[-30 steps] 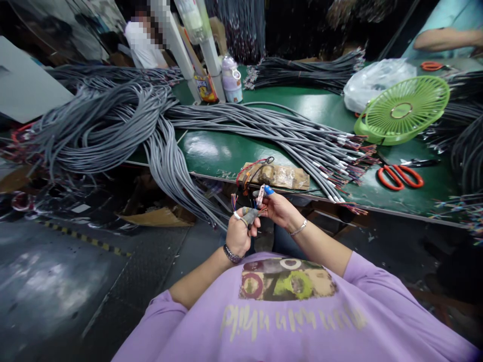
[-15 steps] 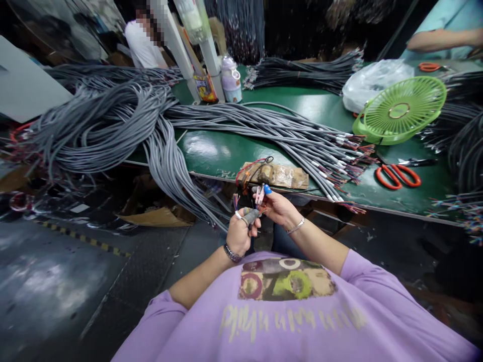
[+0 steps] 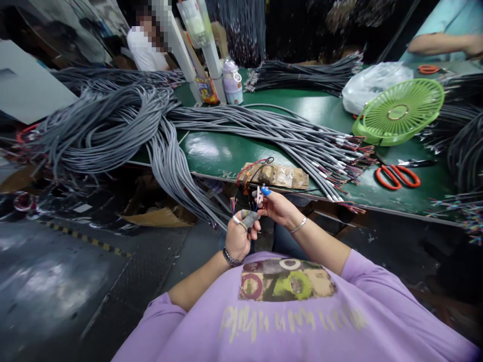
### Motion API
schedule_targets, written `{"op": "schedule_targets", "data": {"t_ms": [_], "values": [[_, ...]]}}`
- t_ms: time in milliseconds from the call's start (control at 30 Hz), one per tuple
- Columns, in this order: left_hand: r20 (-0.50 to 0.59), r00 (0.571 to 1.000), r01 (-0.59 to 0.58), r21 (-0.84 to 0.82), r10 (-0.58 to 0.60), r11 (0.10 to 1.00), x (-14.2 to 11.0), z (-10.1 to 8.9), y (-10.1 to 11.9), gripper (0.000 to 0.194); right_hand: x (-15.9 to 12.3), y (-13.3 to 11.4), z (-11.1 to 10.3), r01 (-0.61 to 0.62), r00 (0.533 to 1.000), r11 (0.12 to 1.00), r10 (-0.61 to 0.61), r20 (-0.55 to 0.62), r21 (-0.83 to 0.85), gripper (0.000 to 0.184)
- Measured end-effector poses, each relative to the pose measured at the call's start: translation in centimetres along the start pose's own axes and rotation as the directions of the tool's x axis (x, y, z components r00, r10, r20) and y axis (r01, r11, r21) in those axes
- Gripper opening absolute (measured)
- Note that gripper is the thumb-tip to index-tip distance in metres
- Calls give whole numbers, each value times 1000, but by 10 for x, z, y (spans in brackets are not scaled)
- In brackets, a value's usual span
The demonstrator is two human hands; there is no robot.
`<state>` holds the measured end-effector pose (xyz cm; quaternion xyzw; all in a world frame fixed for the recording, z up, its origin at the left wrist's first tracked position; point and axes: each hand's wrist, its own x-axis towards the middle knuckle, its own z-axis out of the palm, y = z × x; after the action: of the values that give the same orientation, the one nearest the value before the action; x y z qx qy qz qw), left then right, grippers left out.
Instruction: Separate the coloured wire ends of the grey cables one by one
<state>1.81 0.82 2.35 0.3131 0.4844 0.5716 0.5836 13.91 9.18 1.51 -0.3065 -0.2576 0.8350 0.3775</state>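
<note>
Near the table edge, in front of my body, both hands work close together. My left hand [image 3: 238, 240] is closed round a cable end, with a white band at its neck and a fan of thin coloured wires [image 3: 233, 205] sticking up. A grey wrap covers its thumb. My right hand [image 3: 282, 209], with blue on the thumb tip, pinches a small whitish connector [image 3: 259, 195]. Thin wires show between the two hands, but my fingers hide where they lead. Just beyond lies a taped cardboard-like block [image 3: 285, 176] with red and black leads [image 3: 253, 169].
Grey cables [image 3: 241, 118] stretch across the green table [image 3: 206, 146], coiled at the left. Orange-handled scissors [image 3: 398, 177], a green fan [image 3: 400, 113] and a plastic bag [image 3: 373, 85] lie right. A bottle [image 3: 232, 83] stands behind. Two other people are across the table.
The connector in my right fingers has turned slightly, and the right thumb has shifted a little. My left hand keeps its hold almost in place. The camera view has moved slightly.
</note>
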Motion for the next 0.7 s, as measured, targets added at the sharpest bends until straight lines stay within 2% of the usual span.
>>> {"op": "schedule_targets", "data": {"t_ms": [67,167,267,500,700], "values": [[-9,1000,2,3,-2,1000,1,0,0,27,0,1,0,22,1000,999,-22,6,-26,29],[-24,1000,12,8,-12,1000,3,-1,-1,26,-5,3,-3,-60,998,993,61,6,-101,37],[-26,1000,13,38,-12,999,3,-4,-3,25,-14,2,-5,-113,994,971,110,-24,-211,34],[40,999,-1,143,-5,990,0,-6,-10,27,-26,-2,-2,-11,1000,871,8,-9,-491,36],[67,996,48,167,-60,985,-1,-8,-10,29,-30,1,-9,51,998,872,-33,46,-486,29]]}}
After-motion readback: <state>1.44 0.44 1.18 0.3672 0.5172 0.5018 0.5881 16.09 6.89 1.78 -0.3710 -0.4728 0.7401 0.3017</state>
